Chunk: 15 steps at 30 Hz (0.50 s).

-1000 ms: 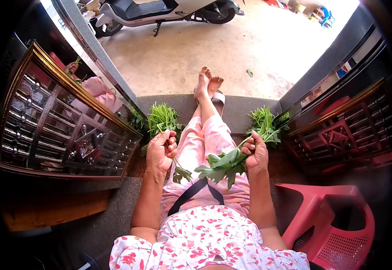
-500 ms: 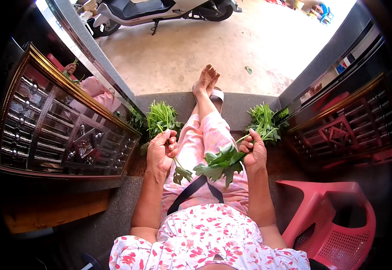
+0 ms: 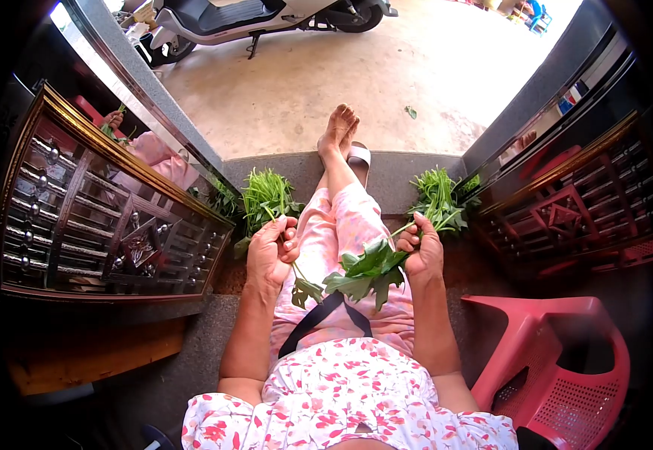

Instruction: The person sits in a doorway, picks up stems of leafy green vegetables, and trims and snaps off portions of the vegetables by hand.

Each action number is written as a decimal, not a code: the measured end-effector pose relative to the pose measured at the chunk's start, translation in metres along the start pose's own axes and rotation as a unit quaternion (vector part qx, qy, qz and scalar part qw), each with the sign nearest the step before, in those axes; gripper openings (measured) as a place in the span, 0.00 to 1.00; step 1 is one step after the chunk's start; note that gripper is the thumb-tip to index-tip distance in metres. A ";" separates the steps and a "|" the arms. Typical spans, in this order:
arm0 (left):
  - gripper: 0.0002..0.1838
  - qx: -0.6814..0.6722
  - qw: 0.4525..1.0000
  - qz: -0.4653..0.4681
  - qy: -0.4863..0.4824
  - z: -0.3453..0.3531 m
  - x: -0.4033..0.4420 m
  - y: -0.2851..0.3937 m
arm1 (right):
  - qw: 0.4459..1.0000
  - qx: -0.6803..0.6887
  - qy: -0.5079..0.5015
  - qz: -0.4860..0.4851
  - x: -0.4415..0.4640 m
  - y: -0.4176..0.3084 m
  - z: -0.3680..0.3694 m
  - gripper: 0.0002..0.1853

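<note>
Between the thumb and curled fingers of my left hand (image 3: 270, 251) is a thin green stem, with a small leaf (image 3: 306, 290) hanging below it. My right hand (image 3: 422, 247) is closed around the stalks of a small bunch of broad-leaved greens (image 3: 371, 271), whose leaves spread leftward over my lap. Beyond my left hand sits a pile of cut green stalks (image 3: 268, 196). Another pile of greens (image 3: 437, 196) lies just past my right hand. Both piles rest near the doorway step.
Ornate metal door panels stand at the left (image 3: 116, 217) and right (image 3: 566, 214). A pink plastic chair (image 3: 566, 367) is close by my right arm. Outside the sill (image 3: 401, 176), a scooter (image 3: 244, 22) is parked and a loose leaf (image 3: 410, 112) lies on the concrete.
The view has shifted slightly. Both hands stay almost where they were, still holding the same greens; the small leaf under my left hand has swung a little to the right.
</note>
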<state>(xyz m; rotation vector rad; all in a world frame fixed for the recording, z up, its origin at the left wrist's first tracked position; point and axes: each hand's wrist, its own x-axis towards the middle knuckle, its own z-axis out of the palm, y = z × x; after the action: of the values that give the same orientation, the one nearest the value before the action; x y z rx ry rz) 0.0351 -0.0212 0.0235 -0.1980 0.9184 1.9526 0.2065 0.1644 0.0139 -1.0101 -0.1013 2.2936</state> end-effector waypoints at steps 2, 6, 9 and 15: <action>0.09 0.001 1.000 -0.001 0.000 0.000 -0.001 0.000 | 1.000 -0.001 -0.004 0.001 0.003 0.001 -0.002 0.09; 0.09 0.011 1.000 -0.005 -0.009 -0.002 0.000 -0.002 | 1.000 -0.006 -0.013 0.000 0.006 0.003 -0.005 0.08; 0.09 0.017 1.000 -0.009 -0.018 -0.001 -0.001 -0.003 | 1.000 -0.024 -0.005 -0.012 0.003 0.003 -0.001 0.07; 0.10 0.044 0.998 -0.015 -0.034 0.007 -0.006 -0.005 | 0.998 -0.055 0.001 -0.008 -0.002 0.005 0.005 0.07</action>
<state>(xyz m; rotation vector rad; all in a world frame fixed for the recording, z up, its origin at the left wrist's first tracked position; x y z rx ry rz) 0.0437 -0.0198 0.0290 -0.0938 0.9498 1.8756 0.2018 0.1602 0.0170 -1.0629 -0.2357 2.2922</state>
